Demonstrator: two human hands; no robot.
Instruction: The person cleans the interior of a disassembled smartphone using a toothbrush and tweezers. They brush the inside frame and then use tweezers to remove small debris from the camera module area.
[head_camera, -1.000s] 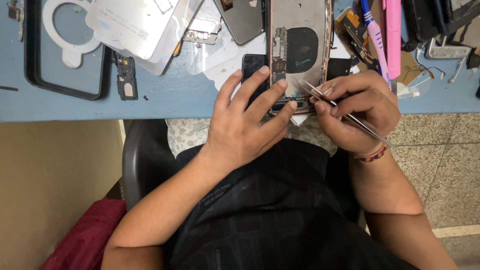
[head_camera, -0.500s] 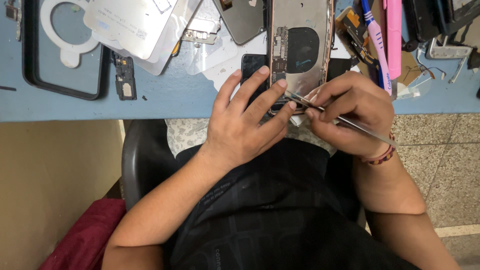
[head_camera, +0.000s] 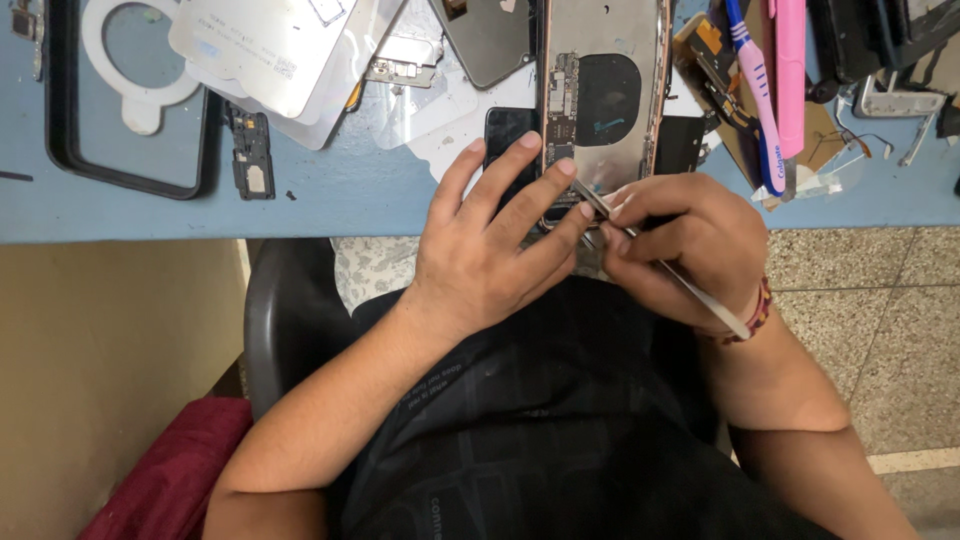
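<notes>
An opened phone body (head_camera: 600, 90) with a metal frame, a dark round coil and a small circuit board lies on the blue table (head_camera: 350, 200) near its front edge. My left hand (head_camera: 495, 245) rests with spread fingers on the phone's lower end, fingertips pressing it down. My right hand (head_camera: 680, 245) grips thin metal tweezers (head_camera: 655, 265); their tip meets the phone's bottom edge beside my left fingertips. What the tip touches is hidden by my fingers.
Left of the phone lie a black phone frame (head_camera: 60, 150), white plastic sheets (head_camera: 270, 50), a small black part (head_camera: 250, 150) and a dark screen (head_camera: 490, 35). To the right are a pink toothbrush (head_camera: 760, 100), a pink tool (head_camera: 790, 70) and loose parts. A chair and a red cloth (head_camera: 180, 470) sit below.
My right hand has shifted slightly left and down, tilting the tweezers more steeply. The tip has stayed at the phone's bottom edge. My left hand has barely moved.
</notes>
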